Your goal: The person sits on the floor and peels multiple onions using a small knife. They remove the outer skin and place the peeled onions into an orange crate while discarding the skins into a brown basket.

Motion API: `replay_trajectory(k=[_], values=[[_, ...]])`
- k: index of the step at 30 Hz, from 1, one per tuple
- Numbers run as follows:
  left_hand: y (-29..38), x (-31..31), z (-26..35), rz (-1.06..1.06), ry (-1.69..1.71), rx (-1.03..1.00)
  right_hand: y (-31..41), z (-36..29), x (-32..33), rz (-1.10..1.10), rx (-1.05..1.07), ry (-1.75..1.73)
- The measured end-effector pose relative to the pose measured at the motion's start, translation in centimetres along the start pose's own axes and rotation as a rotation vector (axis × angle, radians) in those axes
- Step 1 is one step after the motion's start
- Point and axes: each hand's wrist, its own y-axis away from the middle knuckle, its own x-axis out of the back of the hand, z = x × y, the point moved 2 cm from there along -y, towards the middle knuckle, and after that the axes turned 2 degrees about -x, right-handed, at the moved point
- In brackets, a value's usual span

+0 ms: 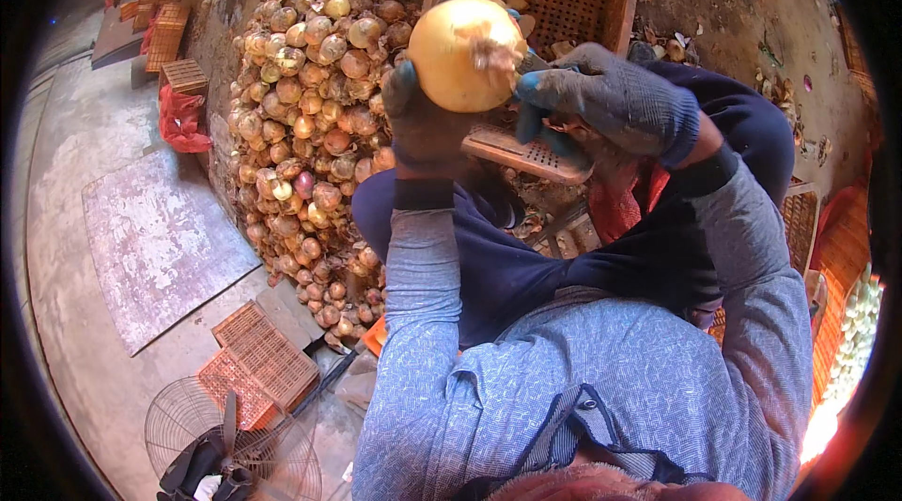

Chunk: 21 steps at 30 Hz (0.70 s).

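Note:
A large yellow onion [458, 54] is held up in front of me, its dry root end turned to the right. My left hand [423, 121], in a dark work glove with blue-coated fingertips, grips it from the left and below. My right hand [613, 92], gloved alike, is curled at the onion's right side with the fingertips close to the root end. Whether those fingers pinch anything is hidden by the hand and some blur. Below the hands shows the rim of a perforated plastic crate [525, 154].
A big heap of onions [317, 99] spreads along my left. An orange crate [627, 1] with skin scraps stands ahead. Red mesh sacking [620, 202] lies between my legs. A fan [229, 437] and stacked crates [268, 356] are at lower left.

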Motion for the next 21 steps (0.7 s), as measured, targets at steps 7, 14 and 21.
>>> replay_trajectory(k=[7,14,21], values=[[0.6,0.5,-0.3,-0.020,-0.204,0.070,-0.4,-1.8,1.4,-0.051,-0.126,0.490],[-0.2,0.1,-0.7,-0.134,0.064,0.180,0.2,0.8,-2.4,-0.018,-0.023,-0.111],[-0.2,-0.7,-0.7,-0.039,0.107,0.095,-0.2,2.4,-7.8,0.147,-0.083,-0.622]])
